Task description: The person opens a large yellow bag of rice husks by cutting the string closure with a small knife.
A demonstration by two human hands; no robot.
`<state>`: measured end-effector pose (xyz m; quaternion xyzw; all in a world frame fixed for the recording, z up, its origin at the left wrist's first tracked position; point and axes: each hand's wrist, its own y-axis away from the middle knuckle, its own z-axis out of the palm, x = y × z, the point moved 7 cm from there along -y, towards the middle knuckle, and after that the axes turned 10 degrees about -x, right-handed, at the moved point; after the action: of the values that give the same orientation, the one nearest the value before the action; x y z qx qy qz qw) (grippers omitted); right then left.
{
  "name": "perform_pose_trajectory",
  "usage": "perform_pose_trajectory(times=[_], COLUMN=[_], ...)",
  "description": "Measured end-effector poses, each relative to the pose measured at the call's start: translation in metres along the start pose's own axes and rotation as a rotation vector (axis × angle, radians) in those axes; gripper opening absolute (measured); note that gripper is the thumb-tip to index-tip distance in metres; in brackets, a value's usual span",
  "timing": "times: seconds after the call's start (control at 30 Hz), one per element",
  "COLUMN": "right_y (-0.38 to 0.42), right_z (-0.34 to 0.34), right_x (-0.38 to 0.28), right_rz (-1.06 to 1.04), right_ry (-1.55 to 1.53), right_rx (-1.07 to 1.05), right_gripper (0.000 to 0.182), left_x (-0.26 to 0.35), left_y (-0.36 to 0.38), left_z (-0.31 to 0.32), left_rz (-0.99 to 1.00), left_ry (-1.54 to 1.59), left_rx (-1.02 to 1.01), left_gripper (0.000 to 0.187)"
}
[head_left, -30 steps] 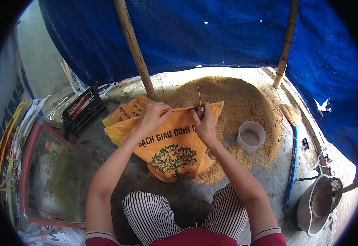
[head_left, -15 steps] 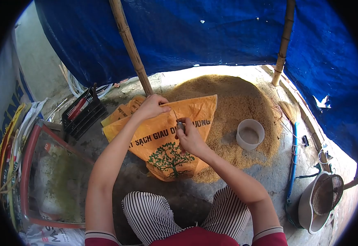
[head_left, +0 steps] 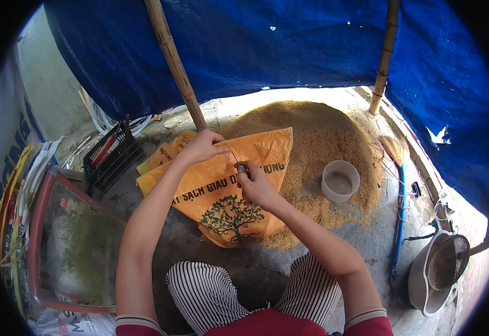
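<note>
"How are things held?"

"The spiked tool (head_left: 242, 168) is clasped in the right hand (head_left: 259, 188); the sack (head_left: 267, 147), beside the grain (head_left: 362, 143), is pinched at its top edge by the left hand (head_left: 202, 147)."

"The risk?"

"Left fingers could be pricked should the spike slip; the weave could be torn by hard pulling."

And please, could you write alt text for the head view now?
The left hand grips the edge of an orange sack while the right hand holds a thin pointed tool near it. Beyond lies a golden, grainy heap with a round tub on it.
</note>
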<state>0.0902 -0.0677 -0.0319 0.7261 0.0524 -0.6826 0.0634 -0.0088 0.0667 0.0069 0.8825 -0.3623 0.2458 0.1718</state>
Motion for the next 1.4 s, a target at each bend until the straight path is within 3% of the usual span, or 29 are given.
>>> perform_pose_trajectory(times=[0.3,0.5,0.6,0.67,0.77,1.0,1.1,1.17,1.2,1.27,1.4], right_y=[-0.007,-0.005,-0.009,-0.011,-0.015,-0.013,-0.013,-0.018,-0.017,-0.008,-0.004], right_z=[0.004,0.008,0.01,0.015,0.013,0.013,0.012,0.0,0.007,0.006,0.015], right_x=[0.014,0.018,0.032,0.039,0.045,0.047,0.045,0.043,0.046,0.02,0.004], right_rz=[0.052,0.094,0.15,0.177,0.133,0.125,0.122,0.043,0.043,-0.256,-0.221], right_ry=[-0.131,-0.417,-0.689,-1.039,-1.146,-1.235,-1.096,-0.358,-0.358,0.507,0.683], right_rx=[-0.056,-0.12,-0.213,-0.319,-0.457,-0.501,-0.401,-0.135,-0.133,0.201,0.23], right_gripper=[0.034,0.033,0.034,0.036,0.033,0.035,0.034,0.031,0.031,0.03,0.03], left_x=[0.002,-0.01,-0.014,-0.012,-0.012,0.0,-0.005,-0.008,-0.006,0.002,0.006], left_y=[0.004,-0.001,-0.001,0.001,0.002,0.01,0.006,0.004,0.005,0.008,0.012], left_z=[0.001,0.004,0.004,0.005,0.005,0.002,0.003,0.006,0.005,0.006,0.006], left_rz=[-0.002,0.01,0.009,0.002,0.002,-0.036,0.029,0.073,0.118,0.135,0.136], left_ry=[0.025,0.065,0.11,0.129,0.147,0.09,0.069,0.055,0.042,0.016,-0.014], left_rx=[0.009,-0.01,-0.016,-0.008,0.004,-0.024,0.005,0.056,0.105,0.118,0.161], left_gripper=[0.025,0.023,0.023,0.024,0.024,0.024,0.024,0.024,0.024,0.024,0.024])
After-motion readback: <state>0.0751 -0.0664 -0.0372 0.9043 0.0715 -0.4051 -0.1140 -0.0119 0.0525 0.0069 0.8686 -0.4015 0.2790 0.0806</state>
